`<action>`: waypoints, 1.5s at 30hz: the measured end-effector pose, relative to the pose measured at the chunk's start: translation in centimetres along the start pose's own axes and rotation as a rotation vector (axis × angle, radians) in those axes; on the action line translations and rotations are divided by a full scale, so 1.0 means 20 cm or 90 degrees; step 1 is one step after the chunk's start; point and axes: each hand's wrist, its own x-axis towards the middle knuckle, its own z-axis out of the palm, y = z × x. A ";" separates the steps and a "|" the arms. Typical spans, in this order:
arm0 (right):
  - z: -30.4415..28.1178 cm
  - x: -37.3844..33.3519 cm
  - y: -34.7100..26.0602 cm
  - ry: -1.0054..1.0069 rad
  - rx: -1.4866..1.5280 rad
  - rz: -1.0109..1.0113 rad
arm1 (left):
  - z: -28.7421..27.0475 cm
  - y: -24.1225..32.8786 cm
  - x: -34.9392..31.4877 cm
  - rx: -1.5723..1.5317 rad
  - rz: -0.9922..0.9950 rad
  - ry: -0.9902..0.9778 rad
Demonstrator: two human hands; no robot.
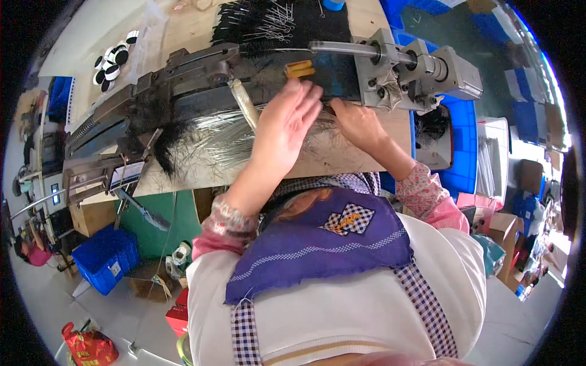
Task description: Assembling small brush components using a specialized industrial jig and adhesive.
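My left hand (289, 117) is open, its fingers stretched upward beside a small yellow block (300, 68) on the dark metal bed of a bench machine (268, 82). To its right, my right hand (359, 125) is closed at the bench's near edge. Whatever its fingertips hold is hidden. A loose heap of thin silvery wires (223, 141) lies under and left of my hands. Between the heap and the machine stands a lever wrapped in pale tape (244, 105). The machine's metal spindle (342, 48) points left, above my right hand.
A motor (458, 73) drives the spindle's right end. Looped wire pieces (274, 23) lie on black bristles at the back. White rolls with black ends (112, 64) stand back left. Black bristles (168, 146) hang near the left clamp. A blue crate (461, 143) sits right of the bench.
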 end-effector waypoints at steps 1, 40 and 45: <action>0.02 0.00 0.01 -0.002 -0.020 -0.001 | -0.01 0.04 -0.10 0.003 0.006 0.009; -0.91 0.29 -0.16 0.244 0.140 -0.287 | -0.18 0.35 -0.37 0.726 0.285 0.090; -0.64 0.50 -0.04 0.234 -0.045 -0.385 | -0.16 0.19 -0.26 0.537 0.175 -0.030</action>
